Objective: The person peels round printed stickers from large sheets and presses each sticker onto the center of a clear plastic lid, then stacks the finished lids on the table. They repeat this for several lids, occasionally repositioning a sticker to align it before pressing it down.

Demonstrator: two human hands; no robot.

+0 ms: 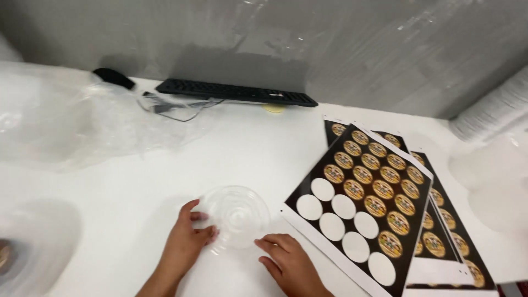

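Clear plastic, a round ribbed lid (235, 215), lies flat on the white table (126, 192) between the person's two hands. The left hand (187, 239) pinches the lid's near-left rim, thumb over the top and fingers curled at the edge. The right hand (289, 263) rests flat on the table just beside the lid's near-right edge, fingers together, apparently gripping nothing, though motion blur makes that uncertain. With only one side pinched, the light, slick lid could skid or flip on the smooth table. Just right lies a black sticker sheet (366, 206) with several round labels already peeled off; a careless sleeve might drag the sheet or crease it.
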